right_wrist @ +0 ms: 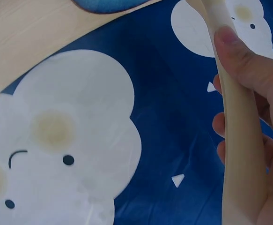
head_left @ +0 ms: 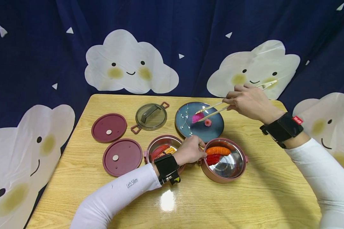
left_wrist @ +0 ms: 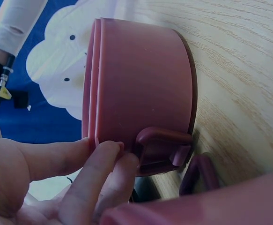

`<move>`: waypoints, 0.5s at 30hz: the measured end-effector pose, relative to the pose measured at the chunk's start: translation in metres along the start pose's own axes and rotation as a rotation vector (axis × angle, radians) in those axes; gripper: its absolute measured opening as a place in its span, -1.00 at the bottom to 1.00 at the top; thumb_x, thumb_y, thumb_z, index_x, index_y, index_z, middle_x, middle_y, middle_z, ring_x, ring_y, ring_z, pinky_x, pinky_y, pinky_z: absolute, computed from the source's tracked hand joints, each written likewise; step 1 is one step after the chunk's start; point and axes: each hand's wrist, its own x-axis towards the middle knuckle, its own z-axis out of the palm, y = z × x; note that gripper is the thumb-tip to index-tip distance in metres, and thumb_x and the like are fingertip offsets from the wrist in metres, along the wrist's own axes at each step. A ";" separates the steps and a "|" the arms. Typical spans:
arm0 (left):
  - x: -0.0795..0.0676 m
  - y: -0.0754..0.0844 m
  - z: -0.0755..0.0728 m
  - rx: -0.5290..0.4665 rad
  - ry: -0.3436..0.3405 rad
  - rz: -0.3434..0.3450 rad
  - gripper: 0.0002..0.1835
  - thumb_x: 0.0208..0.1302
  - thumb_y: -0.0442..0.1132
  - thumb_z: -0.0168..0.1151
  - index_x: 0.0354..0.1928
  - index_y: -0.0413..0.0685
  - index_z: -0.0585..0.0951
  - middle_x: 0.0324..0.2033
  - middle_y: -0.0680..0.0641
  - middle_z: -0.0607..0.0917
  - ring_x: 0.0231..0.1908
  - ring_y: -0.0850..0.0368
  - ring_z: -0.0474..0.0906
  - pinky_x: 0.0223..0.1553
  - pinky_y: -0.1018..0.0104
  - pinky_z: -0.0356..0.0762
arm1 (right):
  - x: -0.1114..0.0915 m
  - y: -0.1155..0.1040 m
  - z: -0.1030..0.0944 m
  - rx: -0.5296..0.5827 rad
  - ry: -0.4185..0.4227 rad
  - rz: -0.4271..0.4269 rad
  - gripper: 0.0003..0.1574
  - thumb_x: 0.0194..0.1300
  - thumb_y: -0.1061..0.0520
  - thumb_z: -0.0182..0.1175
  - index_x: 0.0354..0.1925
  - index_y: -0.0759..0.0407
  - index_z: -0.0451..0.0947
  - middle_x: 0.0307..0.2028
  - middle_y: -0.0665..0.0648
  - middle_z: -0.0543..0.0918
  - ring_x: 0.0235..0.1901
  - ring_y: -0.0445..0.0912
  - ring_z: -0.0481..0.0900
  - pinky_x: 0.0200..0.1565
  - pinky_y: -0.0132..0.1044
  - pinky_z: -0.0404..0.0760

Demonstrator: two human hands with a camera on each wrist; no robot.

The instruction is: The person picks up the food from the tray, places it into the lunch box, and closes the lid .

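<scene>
My right hand (head_left: 247,100) grips pale wooden tongs (head_left: 218,112). Between their tips is a magenta piece (head_left: 197,118), over the blue plate (head_left: 212,131); whether it touches the plate I cannot tell. A small pink round piece (head_left: 207,122) lies on that plate. My left hand (head_left: 190,149) pinches the rim of the right pink pot (head_left: 223,178), thumb and fingers on either side of its wall beside the handle (left_wrist: 162,136). Inside that steel-lined pot lie an orange ridged piece (head_left: 218,150) and a red piece (head_left: 213,159). Only the tongs' handle end shows in the right wrist view.
Left of it stands a second pink pot (head_left: 166,137) with red and yellow pieces, partly hidden by my left hand. Two maroon lids (head_left: 118,119) (head_left: 126,165) lie at the left. A glass lid (head_left: 157,119) with a dark handle lies behind. A dark blue curtain (head_left: 195,19) hangs beyond the table.
</scene>
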 end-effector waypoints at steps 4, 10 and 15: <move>0.000 0.000 0.000 0.008 0.004 0.002 -0.69 0.31 -0.33 0.48 0.06 -0.28 0.73 -0.39 -0.11 0.84 -0.56 0.28 0.59 -0.49 0.53 0.41 | -0.009 0.001 -0.015 -0.009 0.006 0.001 -0.62 0.08 0.09 0.59 -0.09 0.11 0.83 -0.23 0.10 0.83 -0.34 0.04 0.49 -0.30 -0.11 0.49; 0.000 0.000 0.000 0.006 0.007 -0.001 -0.68 0.30 -0.33 0.49 0.06 -0.27 0.73 -0.37 -0.10 0.85 -0.54 0.27 0.64 -0.45 0.54 0.43 | -0.022 0.001 -0.034 -0.013 0.015 0.015 -0.62 0.06 0.06 0.58 -0.12 0.15 0.85 -0.26 0.09 0.84 -0.36 0.01 0.44 -0.33 -0.14 0.43; 0.000 0.000 0.001 -0.007 0.005 -0.009 -0.68 0.30 -0.34 0.49 0.07 -0.28 0.73 -0.36 -0.11 0.86 -0.52 0.24 0.67 -0.46 0.53 0.45 | -0.033 -0.001 -0.048 -0.019 0.024 0.013 -0.63 0.07 0.05 0.54 -0.13 0.15 0.84 -0.28 0.09 0.83 -0.35 0.02 0.46 -0.35 -0.17 0.40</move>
